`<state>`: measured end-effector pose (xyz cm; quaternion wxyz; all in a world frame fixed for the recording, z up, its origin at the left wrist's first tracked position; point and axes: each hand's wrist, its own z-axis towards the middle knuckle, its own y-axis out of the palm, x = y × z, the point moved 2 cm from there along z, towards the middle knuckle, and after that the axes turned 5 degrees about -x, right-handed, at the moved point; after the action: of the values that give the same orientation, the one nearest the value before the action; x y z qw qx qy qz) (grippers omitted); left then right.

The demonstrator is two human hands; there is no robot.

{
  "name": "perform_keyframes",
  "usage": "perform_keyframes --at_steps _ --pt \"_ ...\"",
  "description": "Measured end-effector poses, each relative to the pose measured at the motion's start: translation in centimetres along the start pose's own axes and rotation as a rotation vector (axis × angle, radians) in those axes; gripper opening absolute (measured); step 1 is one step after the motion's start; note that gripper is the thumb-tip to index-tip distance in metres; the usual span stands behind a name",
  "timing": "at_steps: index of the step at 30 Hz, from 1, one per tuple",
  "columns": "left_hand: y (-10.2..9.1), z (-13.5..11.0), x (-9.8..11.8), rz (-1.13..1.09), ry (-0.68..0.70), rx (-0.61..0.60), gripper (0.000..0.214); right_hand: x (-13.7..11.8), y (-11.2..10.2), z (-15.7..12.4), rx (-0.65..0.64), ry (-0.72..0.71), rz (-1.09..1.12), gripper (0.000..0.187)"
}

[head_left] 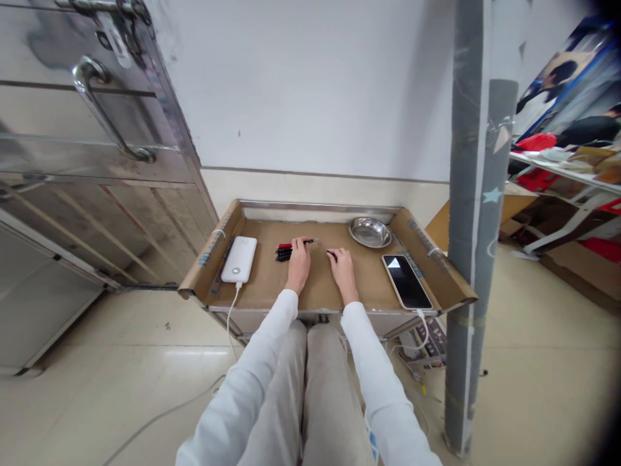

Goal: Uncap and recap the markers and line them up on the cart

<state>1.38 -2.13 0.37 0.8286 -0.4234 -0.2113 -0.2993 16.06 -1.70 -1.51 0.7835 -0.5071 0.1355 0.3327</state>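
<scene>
My left hand [299, 264] is closed over a pen [311, 241], whose pale tip end points right past my fingers. Left of that hand, several black pens [282, 255] and one with a red part [284, 246] lie side by side on the cardboard-covered table [317, 294]. My right hand [343, 268] rests to the right, fingers pinched on a small black piece [331, 254]; it looks like a pen cap, but most of it is hidden. The two hands are apart.
A white power bank [239, 259] with a cable lies at the left. At the right are a round metal dish [370, 232] and a phone [406, 281] with a cable. The cardboard edges curl up at both sides. A wrapped grey pipe [473, 259] stands right; people sit beyond it.
</scene>
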Motion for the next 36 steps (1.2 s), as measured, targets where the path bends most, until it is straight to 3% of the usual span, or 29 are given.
perform_keyframes --at_steps 5,9,14,24,36 --pt "1.0 0.8 -0.1 0.33 0.026 -0.193 0.025 -0.4 -0.2 0.0 -0.015 -0.004 -0.031 0.033" --pt "1.1 1.0 0.5 0.434 0.088 -0.263 0.024 -0.8 -0.4 0.0 -0.015 0.007 -0.09 0.035" --pt "1.4 0.5 1.2 0.473 0.204 -0.284 0.022 -0.8 -0.6 0.1 0.005 0.043 -0.143 0.036" --pt "2.0 0.5 0.7 0.419 0.212 -0.373 0.014 -0.6 -0.1 0.2 -0.021 0.013 -0.123 0.037" --pt "2.2 0.6 0.3 0.349 0.218 -0.302 0.02 0.2 0.8 0.9 -0.045 -0.067 0.001 0.039"
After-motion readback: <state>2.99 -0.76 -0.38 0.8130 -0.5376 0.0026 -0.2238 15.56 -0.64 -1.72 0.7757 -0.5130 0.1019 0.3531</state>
